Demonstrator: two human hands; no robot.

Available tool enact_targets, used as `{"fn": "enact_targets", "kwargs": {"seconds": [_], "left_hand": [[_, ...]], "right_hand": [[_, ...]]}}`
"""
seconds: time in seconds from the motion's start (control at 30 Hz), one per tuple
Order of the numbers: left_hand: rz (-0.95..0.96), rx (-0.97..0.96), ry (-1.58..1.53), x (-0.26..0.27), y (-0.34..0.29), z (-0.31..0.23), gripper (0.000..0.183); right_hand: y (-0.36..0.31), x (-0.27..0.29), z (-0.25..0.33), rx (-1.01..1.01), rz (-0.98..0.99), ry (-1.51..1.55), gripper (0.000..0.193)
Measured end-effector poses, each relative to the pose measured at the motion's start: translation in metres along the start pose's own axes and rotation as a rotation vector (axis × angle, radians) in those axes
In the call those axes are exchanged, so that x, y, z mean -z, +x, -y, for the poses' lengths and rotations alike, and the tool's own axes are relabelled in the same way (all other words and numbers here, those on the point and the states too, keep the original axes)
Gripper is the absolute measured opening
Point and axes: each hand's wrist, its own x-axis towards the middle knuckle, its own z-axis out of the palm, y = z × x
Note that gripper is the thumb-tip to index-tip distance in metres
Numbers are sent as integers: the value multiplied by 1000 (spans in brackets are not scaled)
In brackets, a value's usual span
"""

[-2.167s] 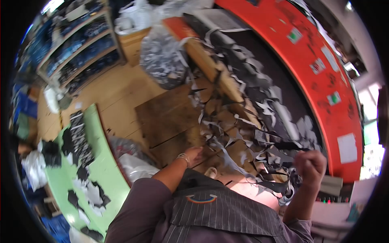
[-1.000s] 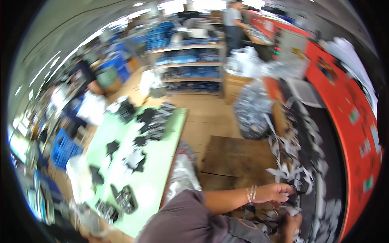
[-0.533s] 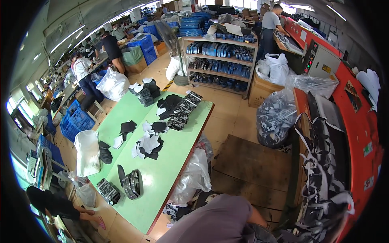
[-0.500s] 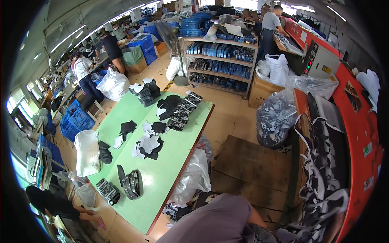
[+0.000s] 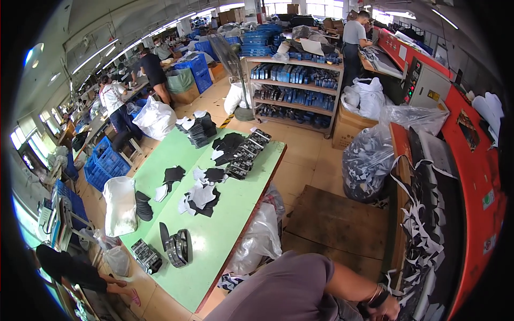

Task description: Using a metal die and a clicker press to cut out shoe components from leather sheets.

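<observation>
My left hand shows at the bottom right edge, with a bracelet and a dark band at the wrist and a grey sleeve on the upper arm. It rests at the near end of a heap of black and white cut scraps lying on the bed of a red machine. The fingers are partly cut off by the picture's edge, so I cannot tell if they hold anything. My right hand is out of view.
A long green table on the left carries stacks of black and white cut pieces. A wooden platform lies between table and machine, with clear bags of scraps nearby. Shelves and several other people stand farther off.
The view has swung from the machine bed to the left and up, over the workshop floor. My right hand, earlier raised over the scraps, has left the picture; the left stays at the scraps.
</observation>
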Motion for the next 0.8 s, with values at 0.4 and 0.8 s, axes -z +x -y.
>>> {"fn": "enact_targets", "kwargs": {"seconds": [0.4, 0.8], "left_hand": [[-400, 177, 368, 1, 138, 63, 41], [-1040, 342, 592, 73, 89, -42, 46]], "right_hand": [[58, -36, -44, 56, 92, -88, 38], [167, -94, -32, 302, 332, -108, 31]]}}
